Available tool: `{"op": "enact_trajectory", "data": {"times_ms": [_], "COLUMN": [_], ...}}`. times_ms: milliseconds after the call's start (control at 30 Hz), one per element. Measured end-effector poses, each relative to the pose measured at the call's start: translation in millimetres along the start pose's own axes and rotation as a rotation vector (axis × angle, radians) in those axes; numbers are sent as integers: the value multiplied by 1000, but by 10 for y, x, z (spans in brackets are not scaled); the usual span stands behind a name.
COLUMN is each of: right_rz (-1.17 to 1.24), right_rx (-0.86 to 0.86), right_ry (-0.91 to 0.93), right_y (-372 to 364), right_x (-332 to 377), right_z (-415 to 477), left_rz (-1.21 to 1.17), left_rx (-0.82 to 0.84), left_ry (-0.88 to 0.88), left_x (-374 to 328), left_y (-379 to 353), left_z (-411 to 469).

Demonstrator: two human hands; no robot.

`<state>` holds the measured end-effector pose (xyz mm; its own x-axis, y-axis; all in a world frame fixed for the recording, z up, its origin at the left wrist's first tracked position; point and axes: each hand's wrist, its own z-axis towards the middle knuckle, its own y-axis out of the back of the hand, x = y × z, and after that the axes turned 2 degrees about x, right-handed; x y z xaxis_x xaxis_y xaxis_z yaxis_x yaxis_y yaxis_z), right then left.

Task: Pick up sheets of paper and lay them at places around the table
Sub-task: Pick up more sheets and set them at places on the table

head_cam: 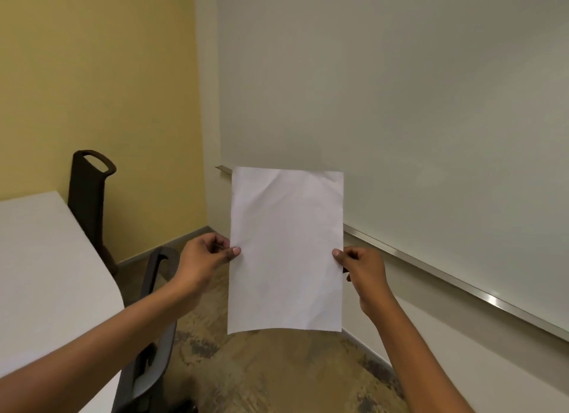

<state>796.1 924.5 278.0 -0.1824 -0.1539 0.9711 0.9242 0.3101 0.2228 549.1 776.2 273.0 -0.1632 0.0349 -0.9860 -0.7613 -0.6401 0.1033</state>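
Note:
A white, slightly creased sheet of paper (286, 249) is held upright in the air in front of me, above the floor. My left hand (204, 257) pinches its left edge with thumb on the front. My right hand (361, 269) pinches its right edge the same way. The white table (46, 277) lies to my left, apart from the sheet, with no paper on the part in view.
A dark chair (89, 194) stands at the table's far side by the yellow wall. Another dark chair (154, 345) is tucked under the table's near corner, below my left forearm. A whiteboard (400, 120) with a metal tray fills the right wall. Patterned carpet lies below.

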Motion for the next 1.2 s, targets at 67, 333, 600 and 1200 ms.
{"op": "enact_trajectory", "data": {"times_ms": [67,333,600,1200], "right_rz": [-32,-50,-39,68], "right_rx": [35,220,509,1014], "right_ry": [9,132,243,390], "right_y": [-121,-695,-1692,-5741], "right_x": [-50,-194,98,1029], "right_z": [380,2253,4193,5999], "left_rz": [13,27,40,24], "left_rx": [-29,-169,-413,-1060], "left_ry": [12,58,137,131], "left_x": [16,194,239,675], "left_y": [-20,-27,133,2131], "left_z": [291,1607,2763,4615]}}
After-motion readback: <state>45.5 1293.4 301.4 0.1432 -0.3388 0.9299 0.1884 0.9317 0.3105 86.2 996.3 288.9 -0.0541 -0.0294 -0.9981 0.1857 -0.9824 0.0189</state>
